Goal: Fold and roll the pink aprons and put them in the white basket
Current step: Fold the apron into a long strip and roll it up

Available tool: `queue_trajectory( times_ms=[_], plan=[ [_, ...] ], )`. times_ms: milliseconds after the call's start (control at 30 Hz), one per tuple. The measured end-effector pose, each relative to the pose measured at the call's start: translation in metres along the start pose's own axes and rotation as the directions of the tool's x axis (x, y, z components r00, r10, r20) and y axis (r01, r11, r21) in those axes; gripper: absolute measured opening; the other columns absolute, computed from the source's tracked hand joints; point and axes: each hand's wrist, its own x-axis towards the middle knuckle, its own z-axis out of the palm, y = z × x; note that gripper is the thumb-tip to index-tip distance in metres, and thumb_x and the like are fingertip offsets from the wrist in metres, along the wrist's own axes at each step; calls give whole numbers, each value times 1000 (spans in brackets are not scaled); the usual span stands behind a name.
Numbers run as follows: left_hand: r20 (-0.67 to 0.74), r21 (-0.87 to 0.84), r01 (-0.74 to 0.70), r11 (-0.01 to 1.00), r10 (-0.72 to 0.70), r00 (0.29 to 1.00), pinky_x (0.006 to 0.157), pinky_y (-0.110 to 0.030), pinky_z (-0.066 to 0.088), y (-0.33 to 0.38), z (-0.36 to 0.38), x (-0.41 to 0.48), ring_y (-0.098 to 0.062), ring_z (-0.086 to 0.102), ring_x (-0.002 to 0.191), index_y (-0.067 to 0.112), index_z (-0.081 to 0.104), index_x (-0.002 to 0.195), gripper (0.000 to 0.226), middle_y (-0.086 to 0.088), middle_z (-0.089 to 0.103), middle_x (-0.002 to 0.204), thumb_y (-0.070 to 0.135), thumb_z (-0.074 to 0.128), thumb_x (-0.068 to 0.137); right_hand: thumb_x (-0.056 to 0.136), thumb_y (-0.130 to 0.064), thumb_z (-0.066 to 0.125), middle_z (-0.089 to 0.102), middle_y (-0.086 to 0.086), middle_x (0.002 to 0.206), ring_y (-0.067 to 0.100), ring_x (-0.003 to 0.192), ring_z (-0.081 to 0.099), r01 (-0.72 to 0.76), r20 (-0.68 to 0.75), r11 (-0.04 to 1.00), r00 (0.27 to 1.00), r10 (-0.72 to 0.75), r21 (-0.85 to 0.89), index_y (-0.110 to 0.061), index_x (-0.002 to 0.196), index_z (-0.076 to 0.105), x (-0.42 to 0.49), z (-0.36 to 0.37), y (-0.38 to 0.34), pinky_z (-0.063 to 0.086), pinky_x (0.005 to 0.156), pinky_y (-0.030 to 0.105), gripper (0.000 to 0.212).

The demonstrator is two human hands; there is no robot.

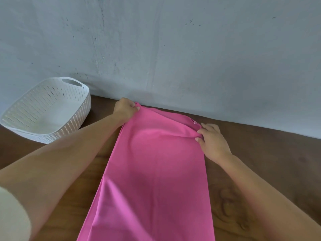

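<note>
A pale grey-blue plastered wall (pixel 173 40) rises just beyond the left grip (pixel 125 108) and a little further behind the right grip (pixel 211 140), marked with dark flecks and faint vertical streaks. Beneath both grips lies a dark brown wood-grain desk (pixel 269 153), with swirled knots nearer than the right grip. The light is soft and even.

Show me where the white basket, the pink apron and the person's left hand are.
white basket (pixel 76 123), head view, on its slotted outer wall.
pink apron (pixel 156 171), head view, on the middle of the flat cloth.
left hand (pixel 125 108), head view, on the back of the hand gripping the apron's far corner.
</note>
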Motion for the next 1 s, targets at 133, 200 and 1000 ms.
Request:
queue_trajectory(
  times_ms=[133,200,1000],
  plan=[
    [-37,-148,-6,989,0,999,76,-18,48,-7,-5,0,-1,64,84,0,72,75,23,5,68,80,18,82,85,101,-16,57,65,1,102,22,98,61,-16,-67,995,997,23,95,-13,96,69,0,-3,-1,50,81,35,13],
    [-56,-229,-36,973,24,998,78,-25,53,-7,-13,-6,-10,66,85,5,77,81,16,1,73,90,19,85,82,101,-19,57,64,1,97,20,88,60,-33,-86,996,995,41,88,-12,98,69,0,-8,0,47,75,34,14],
    [22,-280,-321,905,340,940,95,-34,54,-43,-75,-151,-10,72,88,16,74,75,16,4,75,81,23,77,89,86,3,69,59,7,102,25,84,58,-58,-356,974,934,-25,-219,-5,112,70,-115,-28,-9,47,65,35,27]
  ],
)
